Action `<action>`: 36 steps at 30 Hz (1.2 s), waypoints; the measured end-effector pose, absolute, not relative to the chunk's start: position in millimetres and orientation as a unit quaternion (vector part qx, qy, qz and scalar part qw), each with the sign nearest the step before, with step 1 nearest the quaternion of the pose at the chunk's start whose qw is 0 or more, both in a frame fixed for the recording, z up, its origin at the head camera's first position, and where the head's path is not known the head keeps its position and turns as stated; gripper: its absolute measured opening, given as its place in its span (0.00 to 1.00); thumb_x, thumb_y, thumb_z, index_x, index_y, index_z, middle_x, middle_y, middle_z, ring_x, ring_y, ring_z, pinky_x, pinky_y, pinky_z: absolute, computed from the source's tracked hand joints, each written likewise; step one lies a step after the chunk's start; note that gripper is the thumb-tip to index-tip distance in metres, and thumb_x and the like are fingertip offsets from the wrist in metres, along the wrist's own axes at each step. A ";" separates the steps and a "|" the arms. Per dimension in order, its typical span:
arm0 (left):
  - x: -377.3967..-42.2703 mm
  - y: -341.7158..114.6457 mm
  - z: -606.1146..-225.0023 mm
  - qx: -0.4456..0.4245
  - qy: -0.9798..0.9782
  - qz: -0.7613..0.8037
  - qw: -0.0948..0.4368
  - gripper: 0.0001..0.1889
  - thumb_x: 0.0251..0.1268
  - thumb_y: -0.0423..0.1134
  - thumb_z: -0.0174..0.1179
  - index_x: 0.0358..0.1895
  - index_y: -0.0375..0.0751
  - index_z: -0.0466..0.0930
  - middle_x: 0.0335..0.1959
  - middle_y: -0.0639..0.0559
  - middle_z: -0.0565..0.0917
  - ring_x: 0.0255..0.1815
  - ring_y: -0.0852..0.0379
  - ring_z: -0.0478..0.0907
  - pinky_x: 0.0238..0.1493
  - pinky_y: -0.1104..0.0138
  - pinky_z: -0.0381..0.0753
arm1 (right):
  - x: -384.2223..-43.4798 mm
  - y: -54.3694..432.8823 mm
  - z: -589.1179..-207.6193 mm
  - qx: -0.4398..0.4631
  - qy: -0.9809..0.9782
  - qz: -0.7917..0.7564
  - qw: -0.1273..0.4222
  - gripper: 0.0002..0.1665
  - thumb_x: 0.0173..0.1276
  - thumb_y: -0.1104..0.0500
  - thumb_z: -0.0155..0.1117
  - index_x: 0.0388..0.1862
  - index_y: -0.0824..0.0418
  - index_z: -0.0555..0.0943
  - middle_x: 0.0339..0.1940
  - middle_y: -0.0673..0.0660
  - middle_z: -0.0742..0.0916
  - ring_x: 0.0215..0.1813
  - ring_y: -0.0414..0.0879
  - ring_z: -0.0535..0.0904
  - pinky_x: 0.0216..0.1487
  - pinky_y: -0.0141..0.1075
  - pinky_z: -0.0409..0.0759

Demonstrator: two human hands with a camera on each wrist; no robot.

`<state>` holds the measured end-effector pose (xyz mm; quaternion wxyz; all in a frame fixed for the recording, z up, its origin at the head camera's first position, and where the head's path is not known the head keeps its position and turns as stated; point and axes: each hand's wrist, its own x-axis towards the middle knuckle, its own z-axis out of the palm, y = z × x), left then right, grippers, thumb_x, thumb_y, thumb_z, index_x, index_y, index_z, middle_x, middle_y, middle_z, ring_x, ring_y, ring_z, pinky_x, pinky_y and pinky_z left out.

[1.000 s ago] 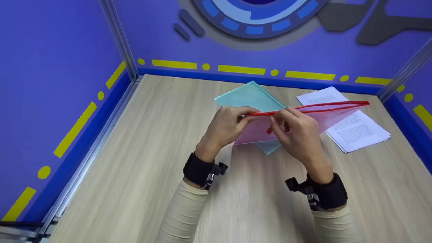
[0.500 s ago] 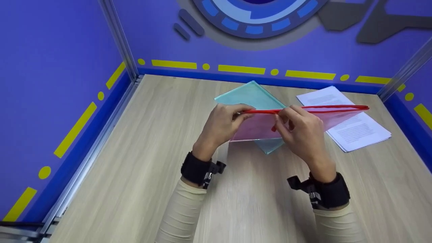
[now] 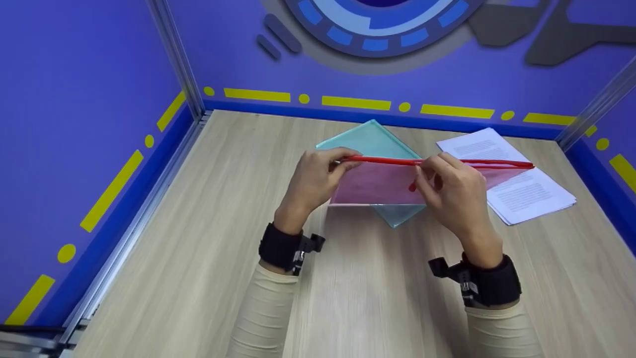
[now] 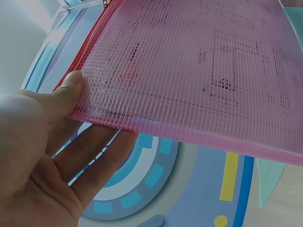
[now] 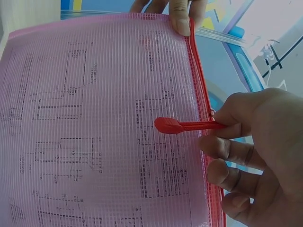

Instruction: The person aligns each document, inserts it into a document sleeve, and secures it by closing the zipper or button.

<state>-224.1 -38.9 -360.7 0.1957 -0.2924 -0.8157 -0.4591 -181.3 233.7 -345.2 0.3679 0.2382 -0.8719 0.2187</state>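
A pink mesh zip pouch (image 3: 375, 184) with red zip edging is held up above the table. Printed sheets show through its see-through side in both wrist views. At the zip's left end, my left hand (image 3: 310, 181) pinches the pouch's top corner between thumb and fingers. My right hand (image 3: 454, 191) pinches the red zip pull (image 5: 168, 125) partway along the top edge; the pull's thick end dangles over the pouch. Between my hands the red edges lie together as one line. Right of my right hand they run as two separate lines.
Behind and below the pouch, a teal pouch (image 3: 370, 139) lies turned cornerwise on the wooden table (image 3: 238, 199). A stack of printed papers (image 3: 526, 194) lies at the back right, partly covered by the pink pouch. Blue panels (image 3: 348, 79) enclose the table.
My right hand has moved right along the zip with the pull, and my left hand has shifted left with the corner. The gap between my hands has widened; the pouch's top edge has levelled.
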 end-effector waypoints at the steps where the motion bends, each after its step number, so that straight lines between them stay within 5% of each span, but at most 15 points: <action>1: -224.2 -39.2 -360.6 -0.293 -0.816 -0.459 0.196 0.12 0.72 0.42 0.69 0.52 0.41 0.92 0.44 0.52 0.92 0.40 0.62 0.87 0.45 0.71 0.83 | -181.2 234.1 -345.1 0.237 -0.873 0.219 0.366 0.03 0.70 0.63 0.73 0.37 0.62 0.86 0.28 0.55 0.83 0.27 0.44 0.73 0.30 0.33 0.66; 17: -226.7 -47.0 -362.6 -0.233 -0.820 -0.467 0.235 0.09 0.74 0.41 0.68 0.48 0.43 0.92 0.42 0.51 0.92 0.39 0.60 0.88 0.42 0.66 0.84 | -180.2 238.1 -343.6 0.205 -0.884 0.219 0.359 0.06 0.72 0.61 0.72 0.37 0.64 0.86 0.28 0.57 0.82 0.27 0.46 0.73 0.31 0.33 0.64; 25: -217.2 -39.2 -357.2 -0.224 -0.868 -0.400 0.191 0.12 0.76 0.41 0.67 0.57 0.43 0.87 0.53 0.52 0.88 0.57 0.56 0.83 0.61 0.64 0.80 | -178.6 237.3 -344.7 0.214 -0.883 0.212 0.359 0.06 0.72 0.62 0.71 0.36 0.63 0.85 0.28 0.57 0.83 0.27 0.46 0.73 0.31 0.33 0.65; 31: -193.9 -10.4 -344.0 -0.268 -0.895 -0.273 0.231 0.22 0.72 0.47 0.70 0.66 0.45 0.84 0.64 0.50 0.84 0.69 0.53 0.77 0.73 0.58 0.72 | -174.3 222.7 -348.3 0.246 -0.882 0.203 0.347 0.05 0.70 0.65 0.74 0.40 0.65 0.86 0.29 0.57 0.84 0.27 0.47 0.74 0.29 0.37 0.70; 36: -184.4 11.5 -346.5 -0.292 -0.910 -0.202 0.213 0.19 0.75 0.48 0.67 0.63 0.48 0.86 0.51 0.55 0.89 0.57 0.57 0.85 0.65 0.60 0.79 | -173.0 206.3 -353.7 0.293 -0.872 0.199 0.337 0.03 0.69 0.65 0.74 0.39 0.64 0.87 0.29 0.56 0.83 0.27 0.46 0.76 0.27 0.37 0.74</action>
